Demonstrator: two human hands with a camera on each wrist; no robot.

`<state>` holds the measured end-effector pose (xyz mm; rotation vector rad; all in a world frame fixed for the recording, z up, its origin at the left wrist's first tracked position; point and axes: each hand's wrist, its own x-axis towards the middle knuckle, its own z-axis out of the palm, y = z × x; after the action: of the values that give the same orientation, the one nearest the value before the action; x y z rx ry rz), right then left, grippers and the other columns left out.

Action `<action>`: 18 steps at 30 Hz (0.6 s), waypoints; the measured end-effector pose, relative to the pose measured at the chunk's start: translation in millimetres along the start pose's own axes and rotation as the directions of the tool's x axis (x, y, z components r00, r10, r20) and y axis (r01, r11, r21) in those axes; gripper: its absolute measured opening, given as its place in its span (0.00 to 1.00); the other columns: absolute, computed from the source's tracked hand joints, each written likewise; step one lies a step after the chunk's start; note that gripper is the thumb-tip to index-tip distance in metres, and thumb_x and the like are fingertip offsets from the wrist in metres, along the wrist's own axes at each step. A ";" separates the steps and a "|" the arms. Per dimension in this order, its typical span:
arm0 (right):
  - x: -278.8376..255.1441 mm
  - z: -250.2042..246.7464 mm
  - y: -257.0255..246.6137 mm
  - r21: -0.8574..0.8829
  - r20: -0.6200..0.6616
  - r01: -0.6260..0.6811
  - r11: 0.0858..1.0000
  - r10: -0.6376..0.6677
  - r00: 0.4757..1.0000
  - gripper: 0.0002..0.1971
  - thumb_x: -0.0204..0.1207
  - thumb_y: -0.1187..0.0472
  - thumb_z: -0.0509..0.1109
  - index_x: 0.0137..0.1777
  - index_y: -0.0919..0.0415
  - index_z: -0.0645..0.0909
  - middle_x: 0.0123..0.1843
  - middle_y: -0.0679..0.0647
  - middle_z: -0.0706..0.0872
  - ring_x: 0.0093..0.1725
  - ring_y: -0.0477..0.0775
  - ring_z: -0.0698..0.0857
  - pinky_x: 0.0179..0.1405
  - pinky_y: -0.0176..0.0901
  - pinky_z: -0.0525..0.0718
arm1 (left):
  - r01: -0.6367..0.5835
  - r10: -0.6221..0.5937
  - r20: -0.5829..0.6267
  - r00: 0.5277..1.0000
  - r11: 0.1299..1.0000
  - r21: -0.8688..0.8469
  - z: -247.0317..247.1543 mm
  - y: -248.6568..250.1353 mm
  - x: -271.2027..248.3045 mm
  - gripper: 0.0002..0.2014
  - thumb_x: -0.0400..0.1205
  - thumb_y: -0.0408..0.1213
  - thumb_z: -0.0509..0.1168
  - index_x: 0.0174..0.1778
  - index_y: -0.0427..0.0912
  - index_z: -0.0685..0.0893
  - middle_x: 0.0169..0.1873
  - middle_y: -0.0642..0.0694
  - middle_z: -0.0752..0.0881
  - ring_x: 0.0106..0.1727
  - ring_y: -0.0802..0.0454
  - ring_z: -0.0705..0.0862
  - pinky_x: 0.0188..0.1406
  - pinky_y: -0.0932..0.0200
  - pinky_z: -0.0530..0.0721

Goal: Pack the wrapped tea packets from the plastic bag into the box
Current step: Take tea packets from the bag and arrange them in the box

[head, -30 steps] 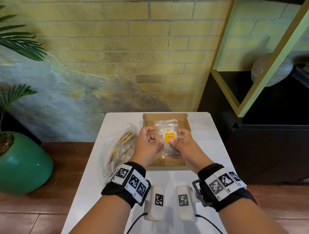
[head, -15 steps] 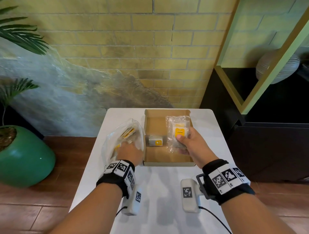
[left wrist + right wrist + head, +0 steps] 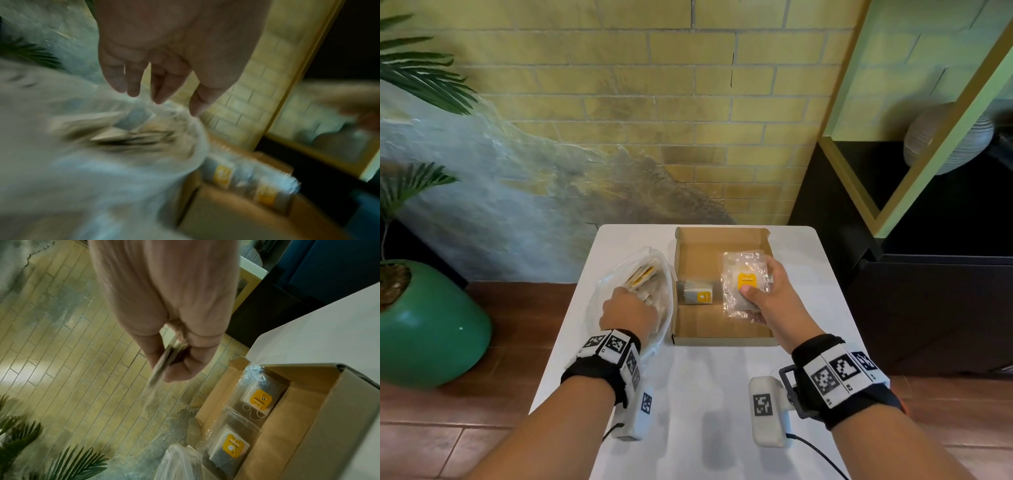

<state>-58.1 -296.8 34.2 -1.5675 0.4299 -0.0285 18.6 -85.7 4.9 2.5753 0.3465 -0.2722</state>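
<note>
An open cardboard box (image 3: 702, 253) lies on the white table (image 3: 705, 394). My right hand (image 3: 760, 291) pinches a clear wrapped tea packet (image 3: 744, 281) with a yellow tag, low over the box's right half. In the right wrist view that packet (image 3: 158, 374) shows edge-on between thumb and fingers (image 3: 180, 369). Two packets (image 3: 260, 400) lie in the box along its left wall. The plastic bag (image 3: 633, 284) of packets lies left of the box. My left hand (image 3: 628, 301) is at its mouth; in the blurred left wrist view its fingers (image 3: 133, 87) are straight and hold nothing.
A green plant pot (image 3: 424, 325) stands on the floor to the left, with palm leaves above it. A black cabinet (image 3: 928, 308) stands close to the table's right side. The brick wall rises just behind the table.
One second ago both hands held the packet over the box. The left hand let go and moved left to the bag; the right hand carried the packet over the box's right side.
</note>
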 end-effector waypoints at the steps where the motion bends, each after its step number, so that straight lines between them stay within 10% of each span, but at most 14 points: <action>1: 1.8 0.5 1.3 -0.005 0.008 0.015 1.000 -0.015 1.000 0.35 0.75 0.62 0.70 0.77 0.38 0.58 0.75 0.51 0.72 0.65 0.59 0.82 0.56 0.58 0.86 | -0.048 0.046 -0.036 0.998 0.996 -0.070 -2.0 3.8 -1.2 0.21 0.78 0.38 0.63 0.65 0.36 0.73 0.60 0.40 0.80 0.59 0.39 0.80 0.57 0.52 0.76; 4: 3.1 4.3 -1.5 -0.093 0.016 0.034 0.995 -0.033 0.999 0.21 0.78 0.66 0.66 0.68 0.45 0.76 0.67 0.50 0.79 0.56 0.53 0.83 0.44 0.45 0.87 | -0.275 0.256 -0.110 0.960 0.937 -0.216 -7.6 18.1 -7.8 0.18 0.80 0.33 0.61 0.66 0.36 0.75 0.61 0.49 0.76 0.53 0.51 0.78 0.54 0.65 0.70; 8: 2.2 10.2 -8.9 -0.089 0.024 0.031 0.996 -0.029 0.999 0.09 0.80 0.64 0.63 0.52 0.55 0.85 0.44 0.46 0.83 0.43 0.46 0.81 0.35 0.34 0.81 | -0.598 0.605 -0.033 0.795 0.773 -0.211 -5.8 39.7 -31.7 0.23 0.80 0.29 0.59 0.74 0.43 0.74 0.70 0.52 0.69 0.60 0.61 0.74 0.55 0.82 0.65; 14: 7.5 16.0 -14.7 0.108 0.112 -0.079 0.991 0.067 0.991 0.08 0.81 0.55 0.64 0.51 0.58 0.80 0.43 0.55 0.82 0.41 0.51 0.82 0.40 0.41 0.83 | -0.755 0.801 0.151 0.580 0.598 -0.271 11.8 59.9 -66.2 0.20 0.80 0.28 0.61 0.68 0.42 0.79 0.71 0.52 0.73 0.70 0.57 0.72 0.68 0.71 0.66; 18: 13.2 5.9 -8.4 0.080 0.000 -0.075 0.994 0.075 0.997 0.08 0.80 0.67 0.60 0.46 0.55 0.79 0.43 0.60 0.83 0.39 0.54 0.82 0.37 0.44 0.82 | -0.713 0.789 0.187 0.585 0.610 -0.347 15.2 64.2 -65.2 0.17 0.81 0.30 0.62 0.65 0.44 0.84 0.68 0.53 0.77 0.68 0.60 0.74 0.71 0.66 0.67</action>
<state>-42.1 -295.1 38.8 -1.4718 0.4839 0.0096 -26.0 -159.4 39.2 2.1358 -0.8137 -0.2957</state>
